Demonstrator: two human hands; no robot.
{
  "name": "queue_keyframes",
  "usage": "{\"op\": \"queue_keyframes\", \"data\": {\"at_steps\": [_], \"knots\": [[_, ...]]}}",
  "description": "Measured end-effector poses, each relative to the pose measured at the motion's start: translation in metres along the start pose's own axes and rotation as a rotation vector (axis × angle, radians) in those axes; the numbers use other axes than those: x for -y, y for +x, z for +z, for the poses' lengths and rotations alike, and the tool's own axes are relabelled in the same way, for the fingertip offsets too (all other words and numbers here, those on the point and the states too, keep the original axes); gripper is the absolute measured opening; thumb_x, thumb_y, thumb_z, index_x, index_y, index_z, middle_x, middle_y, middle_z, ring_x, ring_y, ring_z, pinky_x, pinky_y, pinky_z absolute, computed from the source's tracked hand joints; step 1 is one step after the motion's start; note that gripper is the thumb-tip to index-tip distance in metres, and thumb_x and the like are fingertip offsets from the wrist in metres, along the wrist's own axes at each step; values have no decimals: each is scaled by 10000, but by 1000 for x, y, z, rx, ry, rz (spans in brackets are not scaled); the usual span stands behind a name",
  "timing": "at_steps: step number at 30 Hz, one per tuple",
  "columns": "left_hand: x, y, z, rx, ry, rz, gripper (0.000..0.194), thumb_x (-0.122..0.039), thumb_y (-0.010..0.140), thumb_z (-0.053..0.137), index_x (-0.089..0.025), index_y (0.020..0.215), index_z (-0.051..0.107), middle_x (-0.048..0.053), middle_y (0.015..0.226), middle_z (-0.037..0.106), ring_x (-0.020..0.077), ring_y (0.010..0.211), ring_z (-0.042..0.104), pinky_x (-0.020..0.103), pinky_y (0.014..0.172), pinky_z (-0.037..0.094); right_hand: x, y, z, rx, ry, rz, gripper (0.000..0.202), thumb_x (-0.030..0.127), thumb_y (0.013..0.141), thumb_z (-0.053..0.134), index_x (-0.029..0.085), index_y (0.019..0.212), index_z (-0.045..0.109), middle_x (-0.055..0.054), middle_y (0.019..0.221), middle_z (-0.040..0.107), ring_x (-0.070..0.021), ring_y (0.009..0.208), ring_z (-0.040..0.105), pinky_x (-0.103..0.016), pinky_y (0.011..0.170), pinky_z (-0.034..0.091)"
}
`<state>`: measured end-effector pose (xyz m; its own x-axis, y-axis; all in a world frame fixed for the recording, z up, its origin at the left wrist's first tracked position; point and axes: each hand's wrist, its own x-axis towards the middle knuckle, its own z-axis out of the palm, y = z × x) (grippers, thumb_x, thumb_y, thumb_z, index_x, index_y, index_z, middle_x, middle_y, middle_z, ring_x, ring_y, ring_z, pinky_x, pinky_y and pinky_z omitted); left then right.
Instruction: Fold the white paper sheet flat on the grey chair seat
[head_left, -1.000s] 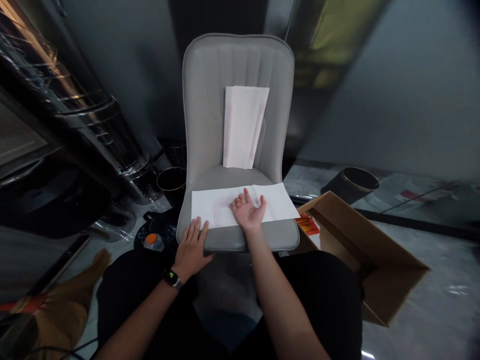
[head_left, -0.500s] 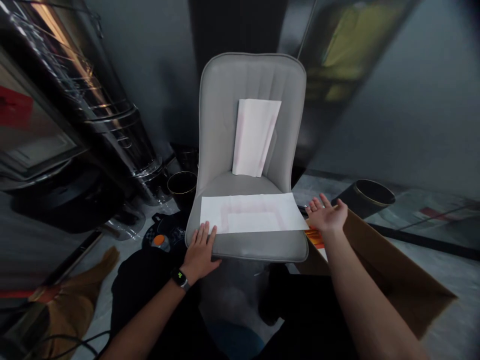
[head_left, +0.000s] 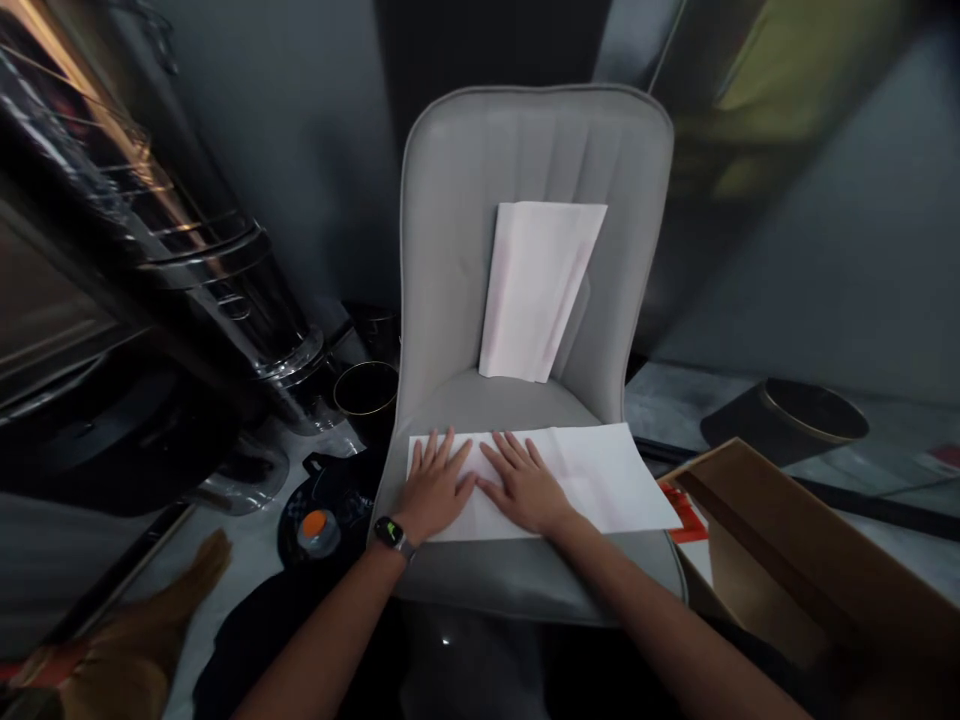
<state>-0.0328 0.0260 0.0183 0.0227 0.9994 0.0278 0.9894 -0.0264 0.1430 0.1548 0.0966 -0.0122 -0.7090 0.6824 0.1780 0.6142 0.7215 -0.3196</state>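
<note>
A long white sheet of paper [head_left: 600,470] lies across the seat of a grey padded chair [head_left: 525,585], its right end jutting past the seat's edge. Faint pink marking shows through it. On the sheet's left end rests my left hand [head_left: 437,492], palm down with fingers spread; a watch [head_left: 391,535] is on that wrist. Beside it, thumbs close together, my right hand [head_left: 527,488] presses flat on the paper, fingers apart. Against the backrest leans a second piece, a folded white paper [head_left: 540,290] with pinkish strips along its sides.
An open cardboard box [head_left: 795,540] with something orange-red inside stands right of the chair. A dark gold-rimmed bin [head_left: 780,425] is behind it, another bin [head_left: 365,395] left of the chair. On the floor at left are a dark bag [head_left: 300,490] and an orange-capped container [head_left: 315,530].
My right hand has come from beyond the sheet's right end, palm up, to lie flat beside my left hand. My left hand has moved further onto the paper. The view is closer.
</note>
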Motion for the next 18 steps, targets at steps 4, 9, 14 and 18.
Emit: {"op": "queue_keyframes", "data": {"at_steps": [4,9,14,18], "knots": [[11,-5,19,-51,11,35,603,-477,1069,454,-261,1628,399,122,1728,298,385,1600,242,623,1266,251,-4,-5,6,-44,9,5,648,560,1066,450,207,1610,443,-152,1684,366,-359,1565,333,-635,1259,275],[13,-4,20,-83,35,52,613,-479,1069,430,-288,1647,360,87,1734,294,372,1602,245,632,1257,276,-7,-5,7,-61,49,-5,747,606,1049,464,260,1684,274,-123,1693,349,-348,1567,331,-636,1259,281],[16,-2,26,-92,68,66,648,-522,1056,426,-295,1656,336,81,1735,290,374,1595,262,646,1239,302,-21,-10,3,-83,27,52,891,641,1040,450,237,1715,31,-151,1702,311,-365,1556,349,-659,1251,269],[21,0,26,-113,81,92,645,-535,1051,407,-287,1645,362,90,1720,328,376,1579,301,649,1210,346,-34,-16,-5,-60,-4,109,912,643,1038,449,252,1712,-25,-126,1711,300,-371,1567,323,-663,1258,249]]}}
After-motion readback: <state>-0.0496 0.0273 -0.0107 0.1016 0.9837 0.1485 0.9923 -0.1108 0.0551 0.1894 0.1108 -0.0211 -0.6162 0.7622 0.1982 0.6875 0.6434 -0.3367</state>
